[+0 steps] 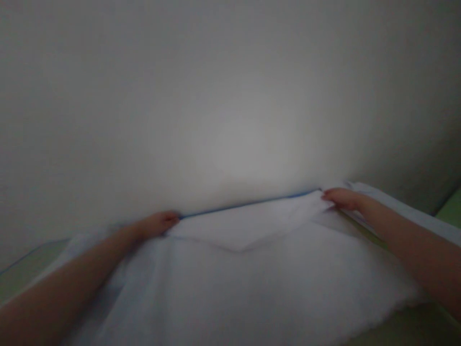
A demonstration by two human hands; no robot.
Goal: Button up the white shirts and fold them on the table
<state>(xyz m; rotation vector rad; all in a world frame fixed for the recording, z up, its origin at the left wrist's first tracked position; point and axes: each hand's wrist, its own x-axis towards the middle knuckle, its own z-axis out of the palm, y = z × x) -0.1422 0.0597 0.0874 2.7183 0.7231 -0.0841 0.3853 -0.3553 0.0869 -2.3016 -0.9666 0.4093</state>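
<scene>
Reaching forward from the lower corners of the view, both bare forearms lie across a white cloth (252, 288) spread flat on a green surface (450, 211). The whole picture is blurred and dim. The cloth fills the space between the two arms and runs under both of them; green shows only outside each arm, at the left and right margins.

Between the hands, a folded flap (245, 228) of the same cloth lies turned back toward the person, its point midway between them.

The left hand (158, 225) rests on the far left end of this flap, fingers curled onto the fabric. Grip not determinable: it may be pinching or only pressing.

The right hand (342, 198) sits on the far right end of the flap, farther away than the left hand. Fabric puckers toward its fingertips (326, 196). Whether they are closed on the cloth cannot be told.

A thin blue edge (245, 205) runs from one hand to the other along the cloth's far border.

Just beyond both hands stands a plain pale wall (230, 96).
</scene>
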